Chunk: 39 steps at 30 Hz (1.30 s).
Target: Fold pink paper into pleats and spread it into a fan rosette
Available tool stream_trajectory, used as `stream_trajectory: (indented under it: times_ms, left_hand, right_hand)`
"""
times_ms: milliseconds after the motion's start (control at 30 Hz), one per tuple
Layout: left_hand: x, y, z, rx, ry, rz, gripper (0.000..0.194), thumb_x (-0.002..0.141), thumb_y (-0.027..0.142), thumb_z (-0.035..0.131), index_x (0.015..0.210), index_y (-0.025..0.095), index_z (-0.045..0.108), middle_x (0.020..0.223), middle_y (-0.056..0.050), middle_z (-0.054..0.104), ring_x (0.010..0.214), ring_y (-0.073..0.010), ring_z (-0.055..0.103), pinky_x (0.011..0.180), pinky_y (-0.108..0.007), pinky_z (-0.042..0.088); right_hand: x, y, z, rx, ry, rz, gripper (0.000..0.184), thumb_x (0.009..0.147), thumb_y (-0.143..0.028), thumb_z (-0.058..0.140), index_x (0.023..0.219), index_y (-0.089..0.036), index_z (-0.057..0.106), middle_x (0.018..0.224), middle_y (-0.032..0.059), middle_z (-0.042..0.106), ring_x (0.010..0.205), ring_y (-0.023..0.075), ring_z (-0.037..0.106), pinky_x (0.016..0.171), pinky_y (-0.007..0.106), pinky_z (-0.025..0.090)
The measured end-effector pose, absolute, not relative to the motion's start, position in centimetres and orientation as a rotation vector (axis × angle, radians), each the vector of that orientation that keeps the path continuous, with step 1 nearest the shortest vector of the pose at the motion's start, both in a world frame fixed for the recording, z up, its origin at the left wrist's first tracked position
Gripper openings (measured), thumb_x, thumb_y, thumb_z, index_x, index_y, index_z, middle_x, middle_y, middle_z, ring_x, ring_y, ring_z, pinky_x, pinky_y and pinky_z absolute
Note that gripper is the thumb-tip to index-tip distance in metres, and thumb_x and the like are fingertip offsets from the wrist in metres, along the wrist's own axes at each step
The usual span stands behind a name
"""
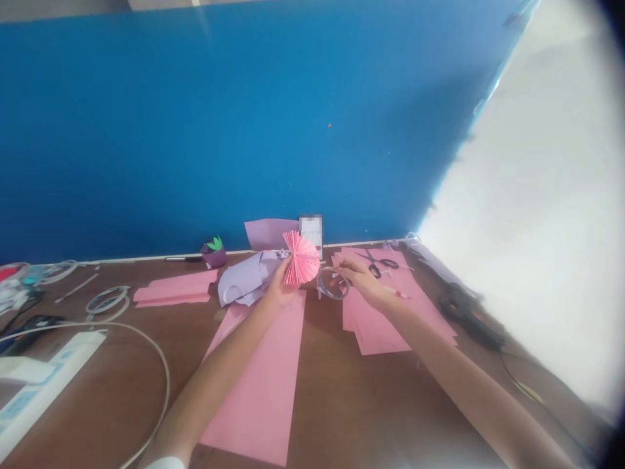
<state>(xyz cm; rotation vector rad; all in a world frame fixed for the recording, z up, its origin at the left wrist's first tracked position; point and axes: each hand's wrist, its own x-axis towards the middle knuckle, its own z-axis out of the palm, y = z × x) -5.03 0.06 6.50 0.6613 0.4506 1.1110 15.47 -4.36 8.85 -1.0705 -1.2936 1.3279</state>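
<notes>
My left hand (282,283) is closed on a pleated pink paper fan (301,259), which it holds up above the table. To its right, my right hand (357,276) grips a roll of clear tape (334,284) by its upper right rim. The fan and the tape roll are apart, with a small gap between them. Below my left forearm lies a large pink paper sheet (263,391). More pink sheets (381,332) lie under my right hand, with scissors (379,263) on them.
Crumpled lilac paper (244,277) and folded pink paper (176,288) lie left of my hands. A phone (311,229) leans at the blue wall (244,130). A purple pot (215,255), a white power strip (53,384) and its cable occupy the left. A dark tool (469,319) lies right.
</notes>
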Motion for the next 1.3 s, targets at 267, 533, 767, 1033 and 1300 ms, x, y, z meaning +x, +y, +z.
stream_trajectory:
  times_ms: [267, 533, 767, 1033, 1300]
  left_hand:
    - [-5.1, -0.5, 7.2, 0.669, 0.425, 1.043, 0.043, 0.088, 0.040, 0.053, 0.118, 0.011, 0.063, 0.118, -0.015, 0.069, 0.120, -0.0286, 0.061, 0.101, -0.044, 0.051]
    - [-5.9, 0.2, 7.2, 0.583, 0.485, 1.131, 0.031, 0.088, 0.036, 0.055, 0.107, 0.014, 0.066, 0.111, -0.010, 0.072, 0.113, -0.0240, 0.065, 0.097, -0.034, 0.053]
    - [-5.3, -1.3, 8.4, 0.711, 0.384, 1.067, 0.045, 0.087, 0.043, 0.054, 0.116, 0.011, 0.065, 0.122, -0.015, 0.067, 0.128, -0.0306, 0.055, 0.107, -0.043, 0.047]
    - [-5.1, -2.4, 10.0, 0.723, 0.343, 1.133, 0.042, 0.091, 0.041, 0.049, 0.120, 0.014, 0.062, 0.127, -0.012, 0.064, 0.135, -0.0302, 0.047, 0.110, -0.048, 0.044]
    - [-3.7, -2.9, 8.2, 0.662, 0.453, 1.059, 0.031, 0.088, 0.036, 0.056, 0.105, 0.013, 0.069, 0.111, -0.010, 0.072, 0.129, -0.0250, 0.054, 0.107, -0.035, 0.047]
  right_hand:
    - [15.4, -3.1, 6.5, -1.116, -1.352, 1.355, 0.015, 0.076, -0.030, 0.066, 0.082, -0.021, 0.055, 0.069, -0.0003, 0.068, 0.061, 0.0163, 0.069, 0.045, 0.020, 0.045]
    - [15.6, -3.9, 7.7, -1.207, -1.333, 1.311, 0.005, 0.078, -0.022, 0.055, 0.081, -0.022, 0.060, 0.067, 0.0001, 0.068, 0.057, 0.0160, 0.068, 0.039, 0.020, 0.042]
    - [15.3, -4.0, 8.2, -1.225, -1.281, 1.297, 0.007, 0.075, -0.018, 0.053, 0.079, -0.021, 0.058, 0.071, 0.0003, 0.070, 0.055, 0.0149, 0.068, 0.036, 0.017, 0.039]
    - [15.3, -4.0, 8.2, -1.263, -1.290, 1.287, 0.004, 0.077, -0.018, 0.054, 0.080, -0.020, 0.056, 0.075, 0.0033, 0.072, 0.060, 0.0177, 0.071, 0.035, 0.017, 0.040]
    - [15.0, -4.5, 8.7, -1.324, -1.358, 1.161, 0.012, 0.073, -0.012, 0.051, 0.081, -0.020, 0.055, 0.072, 0.0037, 0.070, 0.065, 0.0222, 0.073, 0.034, 0.019, 0.042]
